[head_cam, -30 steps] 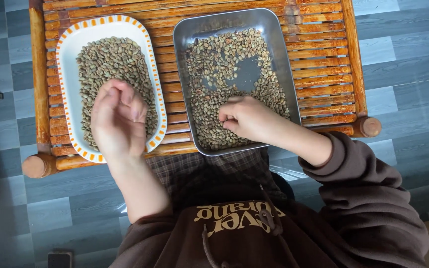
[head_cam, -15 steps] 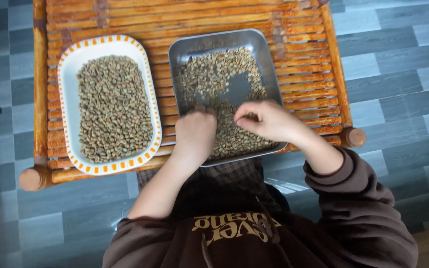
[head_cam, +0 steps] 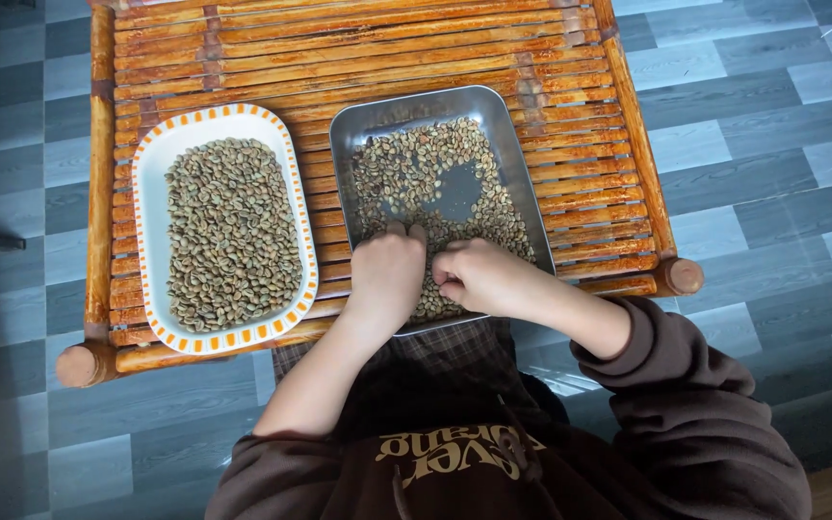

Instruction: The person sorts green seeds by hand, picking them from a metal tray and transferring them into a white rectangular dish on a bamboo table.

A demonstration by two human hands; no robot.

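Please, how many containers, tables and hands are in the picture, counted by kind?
Containers with beans: 2, the white tray with orange rim and the metal tray
Bamboo tables: 1, the bamboo table
Hands: 2, left hand and right hand, both in the metal tray
Total: 5

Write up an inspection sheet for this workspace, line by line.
Surface: slatted bamboo table, low, on the floor.
Job's things: metal tray of pale beans, a bare patch mid-tray; white dish with orange-checked rim, heaped with similar beans, left of the tray.
Clutter: nothing seen.
Hands: left hand and right hand both in the tray's near end, fingers curled on the beans.
Cables: nothing seen.
Surroundings: grey-blue tiled floor; brown hooded top.
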